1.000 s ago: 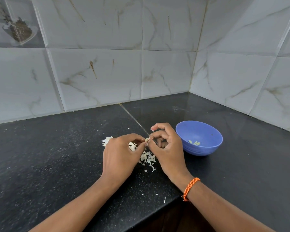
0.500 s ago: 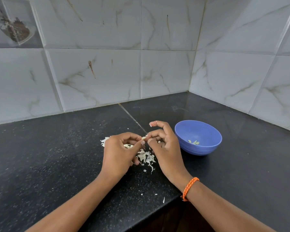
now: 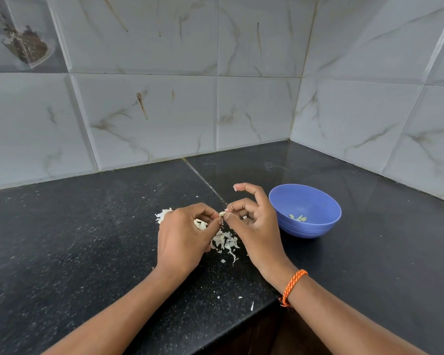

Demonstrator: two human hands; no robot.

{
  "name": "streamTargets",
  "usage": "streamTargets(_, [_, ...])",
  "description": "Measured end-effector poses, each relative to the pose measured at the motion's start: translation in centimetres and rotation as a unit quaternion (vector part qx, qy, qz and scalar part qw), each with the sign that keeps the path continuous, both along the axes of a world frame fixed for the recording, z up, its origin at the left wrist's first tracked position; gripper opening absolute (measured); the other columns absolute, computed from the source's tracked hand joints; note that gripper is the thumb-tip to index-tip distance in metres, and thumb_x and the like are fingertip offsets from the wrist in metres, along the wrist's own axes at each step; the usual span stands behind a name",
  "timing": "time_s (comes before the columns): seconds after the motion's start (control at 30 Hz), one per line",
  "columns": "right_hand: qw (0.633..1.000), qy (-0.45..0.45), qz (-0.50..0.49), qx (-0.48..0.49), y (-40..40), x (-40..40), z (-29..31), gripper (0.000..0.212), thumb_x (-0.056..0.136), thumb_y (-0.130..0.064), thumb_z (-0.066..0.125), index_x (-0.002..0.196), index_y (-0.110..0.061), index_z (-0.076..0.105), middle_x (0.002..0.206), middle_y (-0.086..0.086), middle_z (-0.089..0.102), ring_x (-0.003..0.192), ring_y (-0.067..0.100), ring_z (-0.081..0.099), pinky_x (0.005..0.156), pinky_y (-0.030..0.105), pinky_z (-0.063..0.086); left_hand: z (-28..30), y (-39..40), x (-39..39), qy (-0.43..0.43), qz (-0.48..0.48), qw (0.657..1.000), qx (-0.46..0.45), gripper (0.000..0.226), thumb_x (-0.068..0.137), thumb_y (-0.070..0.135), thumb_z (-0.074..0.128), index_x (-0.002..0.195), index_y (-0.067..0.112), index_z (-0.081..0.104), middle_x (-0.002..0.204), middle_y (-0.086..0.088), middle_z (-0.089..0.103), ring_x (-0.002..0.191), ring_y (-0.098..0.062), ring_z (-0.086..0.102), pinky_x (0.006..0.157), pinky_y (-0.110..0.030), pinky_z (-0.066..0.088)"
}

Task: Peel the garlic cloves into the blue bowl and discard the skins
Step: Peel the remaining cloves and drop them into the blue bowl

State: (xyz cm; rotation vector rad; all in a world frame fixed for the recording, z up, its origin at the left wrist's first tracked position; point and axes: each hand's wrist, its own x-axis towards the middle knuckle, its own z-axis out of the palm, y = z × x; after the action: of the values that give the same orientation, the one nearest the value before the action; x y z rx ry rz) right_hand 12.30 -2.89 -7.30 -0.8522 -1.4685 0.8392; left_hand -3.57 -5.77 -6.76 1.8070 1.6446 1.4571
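Single head view, looking forward and down, close over black counter corner.

Two bare forearms reach in from the bottom edge and meet at the centre. The left hand shows its back, fingers curled inward, thumb and forefinger pinched together. The right hand faces it, fingertips touching the left's, thumb and middle finger pinched, forefinger raised and crooked. An orange braided band circles the right wrist.
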Motion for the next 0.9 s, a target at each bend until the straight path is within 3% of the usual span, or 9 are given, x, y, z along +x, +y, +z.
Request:
streamTargets(0.1, [1.0, 0.025, 0.005, -0.01, 0.1, 0.1, -0.1, 0.053, 0.091, 0.002, 0.074, 0.129, -0.032, 0.06, 0.09, 0.007, 0.076, 0.078, 0.043, 0.059, 0.077, 0.051, 0.055, -0.1, 0.1, 0.0, 0.001, -0.003, 1.0, 0.0, 0.015, 0.093, 0.029, 0.084, 0.082, 0.035, 0.076, 0.078, 0.019, 0.076, 0.043, -0.008, 0.067, 0.059, -0.034, 0.06])
streamTargets(0.2, [0.998, 0.06, 0.015, -0.028, 0.1, 0.0, -0.3, 0.055, 0.089, 0.005, 0.072, 0.129, -0.031, 0.062, 0.088, 0.013, 0.074, 0.072, 0.034, 0.049, 0.074, 0.042, 0.051, -0.3, 0.3, -0.1, -0.018, -0.021, 1.0, -0.01, 0.016, 0.094, 0.026, 0.084, 0.082, 0.034, 0.077, 0.083, 0.018, 0.077, 0.043, -0.012, 0.068, 0.056, -0.034, 0.058])
streamTargets(0.33, [0.998, 0.053, 0.016, -0.024, 0.1, -0.1, -0.2, 0.053, 0.087, 0.006, 0.072, 0.127, -0.029, 0.063, 0.087, 0.012, 0.072, 0.068, 0.029, 0.045, 0.069, 0.04, 0.048, -0.5, 0.5, -0.2, -0.076, -0.055, 0.995, -0.032, 0.012, 0.092, 0.022, 0.084, 0.083, 0.027, 0.079, 0.084, 0.009, 0.079, 0.046, -0.021, 0.069, 0.053, -0.035, 0.056])
streamTargets(0.47, [1.0, -0.012, -0.016, 0.021, 0.2, 0.0, -0.2, 0.05, 0.086, 0.002, 0.075, 0.124, -0.029, 0.064, 0.085, 0.003, 0.071, 0.058, 0.024, 0.041, 0.059, 0.036, 0.044, -0.5, 0.5, -0.2, -0.123, -0.077, 0.988, -0.048, 0.012, 0.093, 0.018, 0.083, 0.083, 0.021, 0.079, 0.08, 0.001, 0.079, 0.047, -0.025, 0.067, 0.051, -0.033, 0.05])
streamTargets(0.73, [0.992, -0.101, -0.032, 0.073, 0.3, 0.2, -0.1, 0.047, 0.087, -0.003, 0.079, 0.124, -0.029, 0.065, 0.083, -0.006, 0.068, 0.056, 0.022, 0.042, 0.056, 0.044, 0.043, -0.8, 0.7, -0.4, -0.199, -0.117, 0.97, -0.081, 0.01, 0.096, 0.012, 0.08, 0.086, 0.012, 0.08, 0.079, -0.01, 0.079, 0.048, -0.023, 0.062, 0.048, -0.028, 0.045])
streamTargets(0.9, [0.958, -0.25, -0.054, 0.13, 0.7, 0.9, 0.1, 0.051, 0.096, -0.012, 0.073, 0.137, -0.039, 0.058, 0.093, -0.016, 0.069, 0.063, 0.016, 0.055, 0.06, 0.038, 0.052, -0.8, 0.7, -0.6, -0.221, -0.121, 0.964, -0.086, 0.01, 0.096, 0.015, 0.081, 0.087, 0.01, 0.079, 0.081, -0.013, 0.079, 0.049, -0.024, 0.061, 0.047, -0.028, 0.045])
